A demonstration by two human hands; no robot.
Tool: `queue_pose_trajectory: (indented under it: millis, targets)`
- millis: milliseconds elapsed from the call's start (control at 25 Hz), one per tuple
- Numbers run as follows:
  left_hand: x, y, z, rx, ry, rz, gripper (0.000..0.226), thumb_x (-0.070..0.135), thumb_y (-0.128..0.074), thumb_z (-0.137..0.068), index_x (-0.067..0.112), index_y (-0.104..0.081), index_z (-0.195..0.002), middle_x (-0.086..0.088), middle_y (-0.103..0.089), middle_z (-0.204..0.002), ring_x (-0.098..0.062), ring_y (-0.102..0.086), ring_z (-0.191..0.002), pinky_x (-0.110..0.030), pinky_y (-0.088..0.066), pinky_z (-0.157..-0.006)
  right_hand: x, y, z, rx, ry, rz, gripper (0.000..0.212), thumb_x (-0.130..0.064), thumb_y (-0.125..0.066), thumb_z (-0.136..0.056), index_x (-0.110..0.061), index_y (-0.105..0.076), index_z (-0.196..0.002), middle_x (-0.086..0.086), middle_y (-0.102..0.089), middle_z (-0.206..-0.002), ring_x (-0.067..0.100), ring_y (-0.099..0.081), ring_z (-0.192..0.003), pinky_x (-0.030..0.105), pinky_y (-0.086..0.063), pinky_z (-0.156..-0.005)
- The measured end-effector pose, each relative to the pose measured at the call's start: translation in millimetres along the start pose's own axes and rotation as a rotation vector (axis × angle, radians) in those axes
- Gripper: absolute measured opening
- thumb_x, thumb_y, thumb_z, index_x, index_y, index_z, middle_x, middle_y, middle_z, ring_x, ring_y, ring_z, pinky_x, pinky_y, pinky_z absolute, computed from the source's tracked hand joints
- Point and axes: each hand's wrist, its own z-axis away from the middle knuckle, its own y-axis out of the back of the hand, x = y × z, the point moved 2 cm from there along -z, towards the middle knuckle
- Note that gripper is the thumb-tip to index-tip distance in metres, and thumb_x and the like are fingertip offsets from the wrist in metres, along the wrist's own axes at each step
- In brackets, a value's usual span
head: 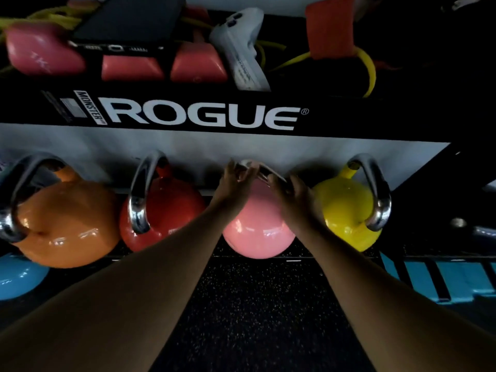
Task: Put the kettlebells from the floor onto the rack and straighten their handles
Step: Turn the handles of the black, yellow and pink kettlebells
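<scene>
A pink kettlebell (pixel 256 232) stands on the lower shelf of the black rack (pixel 204 116), between a red kettlebell (pixel 171 210) and a yellow kettlebell (pixel 346 208). My left hand (pixel 232 181) and my right hand (pixel 294 194) both grip its steel handle, which is mostly hidden under my fingers. An orange kettlebell (pixel 67 221) sits at the left end of the row. The orange, red and yellow handles all stand turned edge-on at differing angles. A blue kettlebell (pixel 18 277) shows at the lower left, below the orange one.
The upper shelf holds pink dumbbells (pixel 43 52), a phone (pixel 128 20), a white massage gun (pixel 239 49), yellow bands (pixel 367 65) and an orange pad (pixel 330 28). Black speckled floor (pixel 255 304) lies under my arms. A teal object (pixel 440 280) lies at the right.
</scene>
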Motion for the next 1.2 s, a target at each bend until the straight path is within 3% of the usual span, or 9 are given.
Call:
queue_pose_trajectory:
  millis: [120,240,440,520,600,640,720,800,1200]
  targets:
    - [-3.3,-20.4,5.0,0.016,0.013,0.047,0.071,0.060,-0.036,-0.094,0.012,-0.029,-0.146,-0.018,-0.039,-0.150,-0.033,-0.038,-0.137,-0.051,-0.032,-0.111,4.8,5.3,-2.7,-0.021,-0.097,-0.263,0.031,-0.051,-0.055,-0.090,-0.021,-0.063,-0.089,0.007,-0.070,-0.090,0.029,-0.064,-0.085,0.052,-0.052,-0.077]
    - [0.6,-9.5,-6.6,-0.030,-0.025,0.087,0.070,0.055,-0.032,-0.098,0.019,-0.012,-0.155,-0.011,-0.021,-0.161,-0.025,-0.021,-0.147,-0.033,-0.013,-0.117,1.0,-11.9,11.7,-0.004,-0.093,-0.346,0.024,-0.036,-0.045,-0.100,-0.021,-0.063,-0.099,0.008,-0.065,-0.099,0.022,-0.057,-0.088,0.045,-0.048,-0.084]
    - [-1.4,-27.6,3.4,0.008,-0.001,0.140,0.065,0.057,-0.022,-0.098,0.033,0.001,-0.153,-0.007,-0.010,-0.164,-0.026,-0.019,-0.147,-0.046,-0.016,-0.118,5.2,-3.9,10.2,-0.118,-0.098,-0.435,0.023,-0.042,-0.048,-0.098,-0.029,-0.067,-0.100,0.000,-0.072,-0.095,0.021,-0.067,-0.085,0.037,-0.051,-0.077]
    - [1.8,-31.6,1.0,0.030,-0.019,0.174,0.063,0.053,-0.021,-0.100,0.028,0.000,-0.154,0.000,-0.008,-0.164,-0.021,-0.016,-0.149,-0.046,-0.015,-0.120,4.4,-11.5,15.2,-0.098,-0.119,-0.462,0.029,-0.041,-0.040,-0.102,-0.032,-0.067,-0.099,-0.001,-0.071,-0.097,0.005,-0.065,-0.077,0.024,-0.050,-0.073]
    - [2.5,-25.1,-8.7,0.020,-0.040,0.189,0.059,0.047,-0.020,-0.102,0.024,-0.006,-0.155,0.003,-0.011,-0.164,-0.016,-0.016,-0.149,-0.039,-0.013,-0.121,-1.9,-26.6,24.0,-0.068,-0.124,-0.470,0.035,-0.037,-0.032,-0.104,-0.028,-0.062,-0.119,-0.008,-0.064,-0.106,-0.017,-0.059,-0.076,0.006,-0.046,-0.070]
    - [1.6,-23.2,-11.9,0.012,-0.052,0.189,0.057,0.045,-0.020,-0.103,0.023,-0.010,-0.155,0.003,-0.014,-0.163,-0.015,-0.016,-0.148,-0.033,-0.012,-0.121,-4.8,-33.0,28.1,-0.078,-0.141,-0.504,0.039,-0.036,-0.029,-0.105,-0.025,-0.056,-0.131,-0.008,-0.063,-0.113,-0.016,-0.060,-0.087,0.008,-0.047,-0.080]
    - [0.1,-21.1,-14.1,-0.022,-0.065,0.208,0.056,0.045,-0.021,-0.103,0.024,-0.014,-0.155,0.002,-0.018,-0.162,-0.014,-0.018,-0.148,-0.030,-0.013,-0.120,-6.2,-41.2,30.8,-0.082,-0.173,-0.570,0.044,-0.039,-0.028,-0.104,-0.024,-0.049,-0.139,0.005,-0.064,-0.126,0.017,-0.062,-0.113,0.039,-0.047,-0.102]
    - [-1.1,-22.9,-15.6,-0.075,-0.065,0.240,0.056,0.045,-0.020,-0.103,0.026,-0.012,-0.154,0.000,-0.016,-0.163,-0.015,-0.017,-0.148,-0.034,-0.014,-0.121,-7.1,-44.6,32.3,-0.083,-0.197,-0.616,0.044,-0.040,-0.027,-0.104,-0.026,-0.047,-0.141,0.008,-0.060,-0.135,0.027,-0.056,-0.123,0.051,-0.042,-0.108]
    - [-8.3,-19.6,-35.4,-0.132,-0.032,0.415,0.056,0.045,-0.028,-0.102,0.021,-0.025,-0.152,-0.003,-0.023,-0.161,-0.015,-0.022,-0.147,-0.035,-0.016,-0.121,-16.1,-55.9,35.4,-0.108,-0.201,-0.616,0.046,-0.046,-0.024,-0.103,-0.039,-0.032,-0.147,0.001,-0.053,-0.145,0.021,-0.052,-0.129,0.046,-0.040,-0.110]
